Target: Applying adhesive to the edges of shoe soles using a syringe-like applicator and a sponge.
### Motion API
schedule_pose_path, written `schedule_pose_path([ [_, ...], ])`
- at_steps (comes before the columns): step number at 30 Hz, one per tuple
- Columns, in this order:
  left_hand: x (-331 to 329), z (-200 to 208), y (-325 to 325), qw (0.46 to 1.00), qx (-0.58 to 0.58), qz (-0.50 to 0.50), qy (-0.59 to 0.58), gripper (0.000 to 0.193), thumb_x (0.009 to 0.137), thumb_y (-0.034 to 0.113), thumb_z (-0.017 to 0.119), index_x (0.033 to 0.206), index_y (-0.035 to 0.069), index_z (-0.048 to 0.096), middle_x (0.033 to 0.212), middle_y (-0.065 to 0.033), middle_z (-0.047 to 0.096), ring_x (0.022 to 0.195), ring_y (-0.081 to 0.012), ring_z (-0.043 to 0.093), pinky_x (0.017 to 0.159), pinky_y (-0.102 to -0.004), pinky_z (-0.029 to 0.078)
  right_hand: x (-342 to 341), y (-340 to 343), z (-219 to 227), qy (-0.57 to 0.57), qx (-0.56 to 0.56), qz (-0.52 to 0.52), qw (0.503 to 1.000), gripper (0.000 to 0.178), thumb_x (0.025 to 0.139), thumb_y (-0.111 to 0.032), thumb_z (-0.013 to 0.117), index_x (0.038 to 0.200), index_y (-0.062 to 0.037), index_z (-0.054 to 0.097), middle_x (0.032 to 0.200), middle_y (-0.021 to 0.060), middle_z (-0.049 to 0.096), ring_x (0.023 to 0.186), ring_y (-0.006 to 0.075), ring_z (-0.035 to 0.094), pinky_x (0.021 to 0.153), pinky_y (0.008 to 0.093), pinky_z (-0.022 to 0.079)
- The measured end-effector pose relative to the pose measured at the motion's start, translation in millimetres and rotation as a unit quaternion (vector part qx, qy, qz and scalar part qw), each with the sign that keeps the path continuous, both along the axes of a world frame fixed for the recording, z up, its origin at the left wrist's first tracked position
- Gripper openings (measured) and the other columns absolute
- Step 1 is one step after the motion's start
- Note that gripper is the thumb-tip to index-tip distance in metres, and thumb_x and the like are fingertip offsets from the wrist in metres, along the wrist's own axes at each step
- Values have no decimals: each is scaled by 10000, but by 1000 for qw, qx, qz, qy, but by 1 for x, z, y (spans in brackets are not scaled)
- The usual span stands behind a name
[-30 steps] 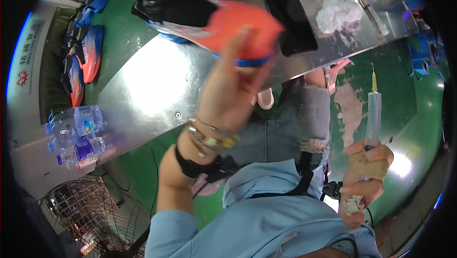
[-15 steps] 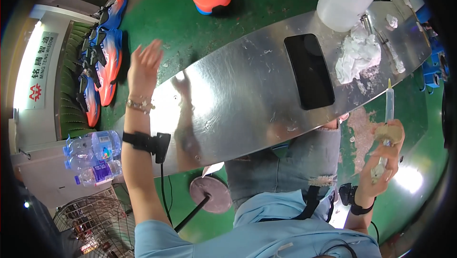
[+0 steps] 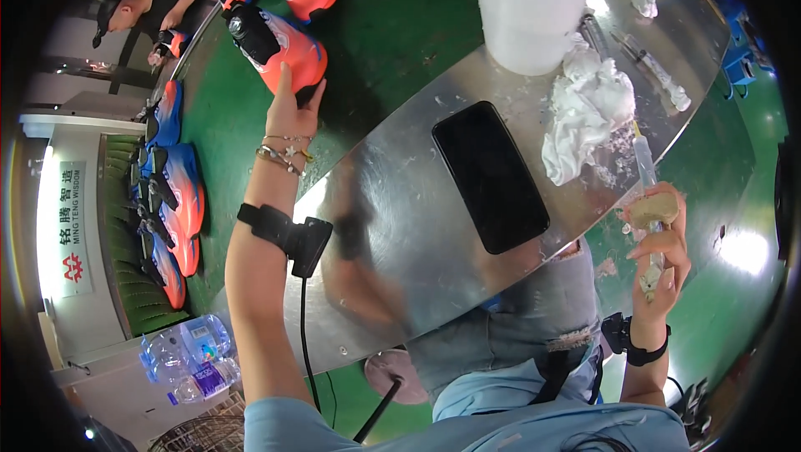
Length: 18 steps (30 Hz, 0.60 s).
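Note:
My left hand [image 3: 297, 106] reaches far forward, its fingers closed round the heel of an orange running shoe [image 3: 288, 53] with a black collar. The toe of that shoe is out of sight. In my right hand [image 3: 667, 243], low at the right, is a clear syringe [image 3: 644, 160] with a thin yellow tip, pointing away from me. A rounded beige piece [image 3: 652, 208] sits against the syringe at my fingers; what it is I cannot make out. The syringe tip is close to crumpled white tissue [image 3: 588, 110] on the metal table [image 3: 400, 193].
A black phone [image 3: 492, 176] and a tall white container [image 3: 534, 10] stand on the table near another syringe [image 3: 655, 72]. Several shoes [image 3: 179, 202] line the left, above plastic bottles [image 3: 192, 356]. Across the green surface [image 3: 400, 43], a person [image 3: 167, 1] holds a shoe.
My view has turned left, bringing the other person into sight. My left hand, earlier open and empty, has reached forward and taken hold of a shoe's heel. My right hand keeps the syringe.

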State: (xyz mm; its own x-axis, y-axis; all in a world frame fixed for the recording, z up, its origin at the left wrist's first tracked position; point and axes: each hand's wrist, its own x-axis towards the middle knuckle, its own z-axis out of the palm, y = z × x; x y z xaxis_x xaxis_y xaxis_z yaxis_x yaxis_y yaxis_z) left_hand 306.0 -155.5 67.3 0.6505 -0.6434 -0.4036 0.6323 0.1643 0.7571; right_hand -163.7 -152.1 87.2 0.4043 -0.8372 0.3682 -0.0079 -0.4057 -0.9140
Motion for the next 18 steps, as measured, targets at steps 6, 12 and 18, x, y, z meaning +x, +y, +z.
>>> schedule_pose_path([
  [6,-20,53,63,997,31,-36,-53,357,870,186,545,1169,10,463,1193,-124,507,1102,-248,496,914,-382,472,-20,13,13,-24,-25,-34,999,510,844,-501,383,711,-39,550,1113,265,449,1012,331,478,799,416,413],
  [12,-158,79,243,995,-37,-79,-54,464,944,261,335,1350,52,249,1333,-141,377,1218,-240,397,1028,-362,348,-21,19,3,-59,-23,8,998,459,847,-438,402,751,-14,550,1154,266,428,1040,326,473,858,437,395],
  [18,-265,84,407,987,72,9,145,440,890,349,459,1229,72,406,1158,-70,547,1017,-191,560,694,-337,543,-1,5,-2,-51,-77,15,996,330,854,-270,398,754,13,535,1173,248,423,1035,327,477,877,442,402],
])
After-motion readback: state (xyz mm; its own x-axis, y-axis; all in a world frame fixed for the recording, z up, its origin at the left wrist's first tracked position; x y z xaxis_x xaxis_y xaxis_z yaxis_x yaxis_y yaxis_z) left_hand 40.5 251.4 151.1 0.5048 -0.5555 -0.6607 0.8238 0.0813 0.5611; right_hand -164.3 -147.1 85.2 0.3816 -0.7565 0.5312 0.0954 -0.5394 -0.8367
